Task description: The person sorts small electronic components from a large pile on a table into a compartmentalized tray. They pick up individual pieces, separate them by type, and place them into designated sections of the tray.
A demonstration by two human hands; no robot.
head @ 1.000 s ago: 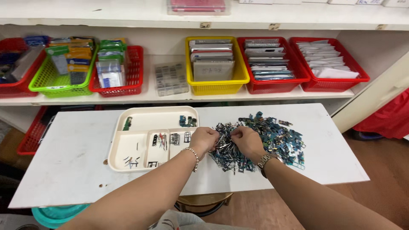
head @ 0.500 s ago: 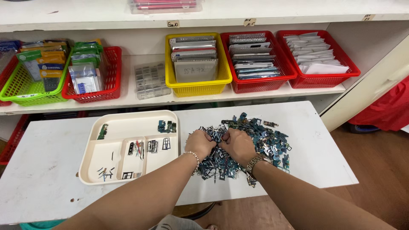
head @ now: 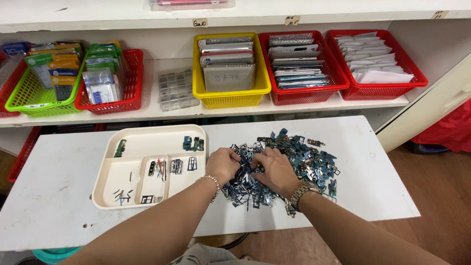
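Digging into the heap of small blue circuit boards and metal card trays (head: 289, 162) on the white table (head: 59, 196), left hand (head: 223, 164) and right hand (head: 274, 169) curl narrowly, fingertips buried, beside the cream compartment tray (head: 142, 142) keeping picked pieces separated by kind.

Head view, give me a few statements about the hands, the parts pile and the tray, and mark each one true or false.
1. Both hands, left hand and right hand, are on the parts pile. True.
2. The tray lies right of the pile. False: it lies left of it.
3. The tray has several compartments with a few small parts in them. True.
4. The yellow basket stands on the table. False: it stands on the shelf behind.
5. The right wrist is bare. False: it wears a watch.
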